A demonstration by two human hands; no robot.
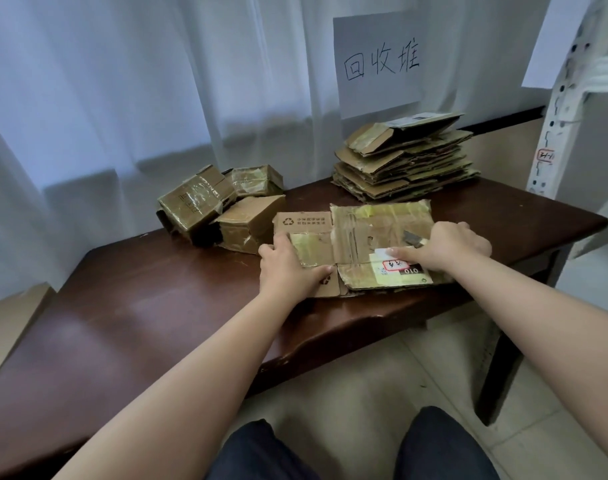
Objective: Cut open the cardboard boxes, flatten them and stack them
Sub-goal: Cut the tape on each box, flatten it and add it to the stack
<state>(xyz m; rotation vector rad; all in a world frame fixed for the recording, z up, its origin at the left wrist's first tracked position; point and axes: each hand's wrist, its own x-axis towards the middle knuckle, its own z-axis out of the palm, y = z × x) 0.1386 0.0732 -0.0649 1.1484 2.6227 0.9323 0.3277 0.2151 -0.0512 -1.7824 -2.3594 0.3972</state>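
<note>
A flattened cardboard box (361,230) with yellowed tape and a white label lies on the dark wooden table (150,323). My left hand (288,268) presses flat on its left part, fingers straight. My right hand (448,247) rests on its right part with one finger stretched onto the label, the other fingers curled round a small grey cutter (412,238) that pokes out from under them. A stack of flattened boxes (406,161) sits behind at the back right. Three taped, closed boxes (198,202) (257,180) (247,225) are huddled at the back left.
A white curtain hangs behind the table with a paper sign (378,64) pinned to it. A white perforated shelf post (559,109) stands at the right. The table's front edge runs near my knees (434,445), with tiled floor below.
</note>
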